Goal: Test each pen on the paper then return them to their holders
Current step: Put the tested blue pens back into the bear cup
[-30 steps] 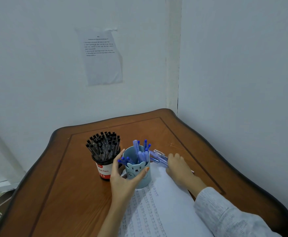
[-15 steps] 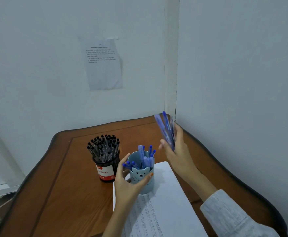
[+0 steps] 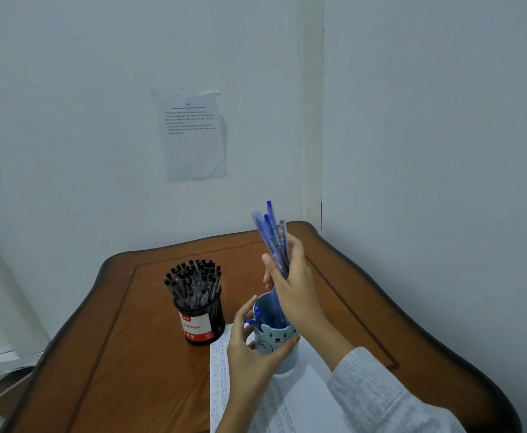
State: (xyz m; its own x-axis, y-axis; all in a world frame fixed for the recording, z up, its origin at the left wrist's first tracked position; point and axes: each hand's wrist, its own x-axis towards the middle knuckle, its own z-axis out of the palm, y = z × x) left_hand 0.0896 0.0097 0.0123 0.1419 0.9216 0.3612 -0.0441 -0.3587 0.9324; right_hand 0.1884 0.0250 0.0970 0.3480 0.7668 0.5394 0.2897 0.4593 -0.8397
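The return step is judged to be in hand; a bundle of blue plastic pens [image 3: 271,235] is gripped by the fingers [image 3: 296,246] of the right hand [image 3: 293,289] above the pale blue bear-faced cup [image 3: 276,343], which is clasped by the left hand [image 3: 251,354]; the long axis is near upright, tops tilted far-left; a straight descent into the cup is called for next.

Brown wooden table [image 3: 131,354] w/ dark curved edge, set in room corner. A printed sheet [image 3: 193,142] taped to white wall [image 3: 68,104]; text too small to read.
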